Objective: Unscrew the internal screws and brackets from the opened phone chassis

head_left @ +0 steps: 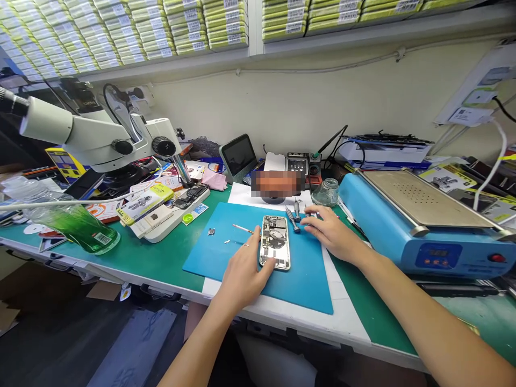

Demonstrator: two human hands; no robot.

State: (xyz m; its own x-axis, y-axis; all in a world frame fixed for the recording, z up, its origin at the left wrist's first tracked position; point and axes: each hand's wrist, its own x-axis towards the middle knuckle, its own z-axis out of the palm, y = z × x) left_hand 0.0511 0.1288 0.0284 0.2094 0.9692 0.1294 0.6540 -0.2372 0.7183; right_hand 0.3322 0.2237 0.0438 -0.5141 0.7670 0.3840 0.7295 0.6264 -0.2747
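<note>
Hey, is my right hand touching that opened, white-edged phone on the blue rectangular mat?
Apart. The head view shows a strip of the blue rectangular mat plainly between the right hand and the opened, white-edged phone.

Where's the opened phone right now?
In the head view, the opened phone lies just right of center on the blue mat, left hand touching its left side, screwdrivers beyond its upper right.
</note>
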